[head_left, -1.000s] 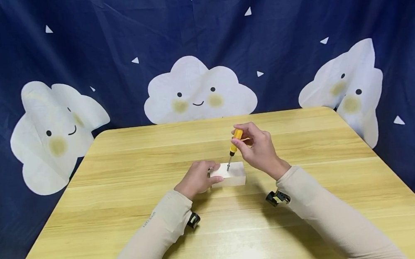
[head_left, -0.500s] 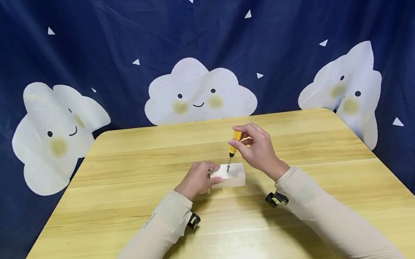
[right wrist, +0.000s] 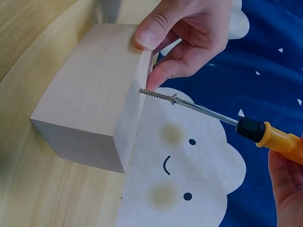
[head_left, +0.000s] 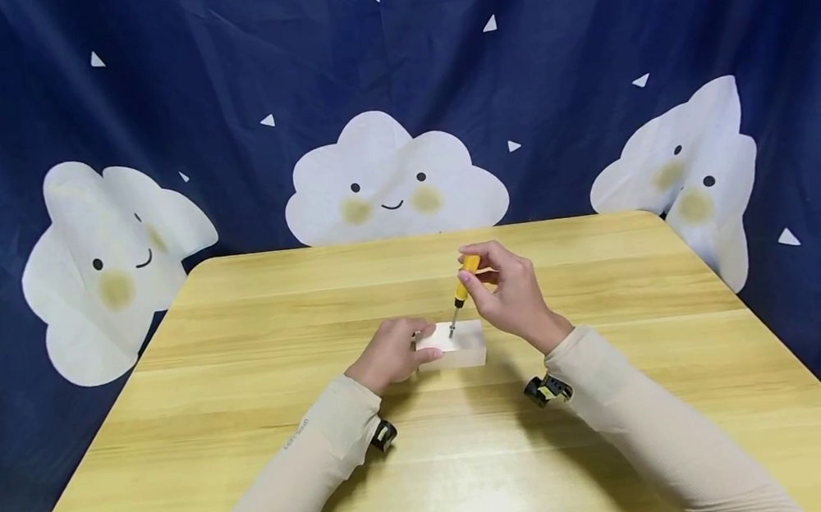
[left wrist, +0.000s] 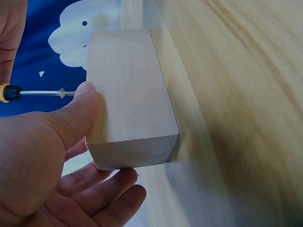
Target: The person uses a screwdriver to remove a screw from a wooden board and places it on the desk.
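A pale wooden block (head_left: pixel 465 358) lies on the table, seen close in the left wrist view as a plain block (left wrist: pixel 128 85). My left hand (head_left: pixel 388 353) grips its left end, thumb on the near side of the top and fingers toward the far side. From the block's top face a screw (right wrist: pixel 156 95) stands up, its thread largely exposed. The tip of a yellow screwdriver (head_left: pixel 465 281) with a black collar meets the screw's head. My right hand (head_left: pixel 514 291) pinches the screwdriver's handle (right wrist: pixel 279 142) between thumb and fingers. The screwdriver leans slightly right.
The light wooden table (head_left: pixel 239 330) spreads out around the block. Behind it hangs a dark blue curtain (head_left: pixel 227 51) printed with white clouds and triangles. Each wrist wears a small black camera, such as the right one (head_left: pixel 546 391).
The right hand's fingers shift slightly around the screwdriver handle. The block, the screw and the left hand hold their places; the whole head view bobs a little.
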`<state>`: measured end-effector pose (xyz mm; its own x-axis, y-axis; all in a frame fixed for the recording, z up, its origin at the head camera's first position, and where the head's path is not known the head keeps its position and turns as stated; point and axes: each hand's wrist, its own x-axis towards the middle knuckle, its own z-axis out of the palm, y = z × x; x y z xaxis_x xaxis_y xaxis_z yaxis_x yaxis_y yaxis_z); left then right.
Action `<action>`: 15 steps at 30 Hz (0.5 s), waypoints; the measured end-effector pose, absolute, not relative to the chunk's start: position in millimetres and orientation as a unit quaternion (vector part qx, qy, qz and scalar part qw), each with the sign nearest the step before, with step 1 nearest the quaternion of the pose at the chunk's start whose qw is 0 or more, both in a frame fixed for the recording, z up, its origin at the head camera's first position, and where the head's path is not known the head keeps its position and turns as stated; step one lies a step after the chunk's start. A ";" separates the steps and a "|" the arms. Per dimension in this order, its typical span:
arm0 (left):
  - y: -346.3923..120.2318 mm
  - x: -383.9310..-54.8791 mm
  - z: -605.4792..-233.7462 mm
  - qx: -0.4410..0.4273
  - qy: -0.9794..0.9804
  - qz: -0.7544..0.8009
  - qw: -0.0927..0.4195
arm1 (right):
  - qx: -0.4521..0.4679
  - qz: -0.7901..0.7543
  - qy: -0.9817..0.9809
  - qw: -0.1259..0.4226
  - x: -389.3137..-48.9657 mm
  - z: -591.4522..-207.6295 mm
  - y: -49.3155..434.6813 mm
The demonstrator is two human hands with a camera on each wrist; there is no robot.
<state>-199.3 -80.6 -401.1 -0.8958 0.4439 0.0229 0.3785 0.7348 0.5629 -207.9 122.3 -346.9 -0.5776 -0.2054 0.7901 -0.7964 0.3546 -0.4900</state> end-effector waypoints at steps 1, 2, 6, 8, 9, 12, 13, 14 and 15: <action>-80.7 -199.4 -400.8 0.223 0.930 0.288 0.055 | 0.330 0.462 -0.759 0.319 -207.7 -346.6 121.9; -80.8 -199.4 -400.7 0.225 0.930 0.287 0.054 | 0.330 0.463 -0.759 0.318 -207.3 -345.9 121.3; -80.9 -199.2 -400.5 0.226 0.929 0.286 0.054 | 0.340 0.461 -0.756 0.317 -199.5 -336.6 117.7; -80.9 -199.3 -400.6 0.226 0.930 0.286 0.053 | 0.348 0.461 -0.753 0.314 -193.1 -329.3 115.6; -80.8 -199.3 -400.6 0.226 0.930 0.286 0.053 | 0.352 0.460 -0.752 0.314 -190.0 -325.5 114.7; -80.6 -199.3 -400.7 0.223 0.930 0.288 0.054 | 0.360 0.465 -0.744 0.317 -184.9 -319.9 113.6; -80.6 -199.4 -400.8 0.223 0.930 0.289 0.054 | 0.360 0.468 -0.741 0.320 -184.8 -319.9 113.5; -80.6 -199.5 -400.9 0.222 0.929 0.290 0.054 | 0.359 0.471 -0.738 0.324 -184.7 -319.9 113.4; -80.6 -199.7 -401.0 0.222 0.929 0.290 0.054 | 0.356 0.473 -0.736 0.329 -184.7 -320.1 113.2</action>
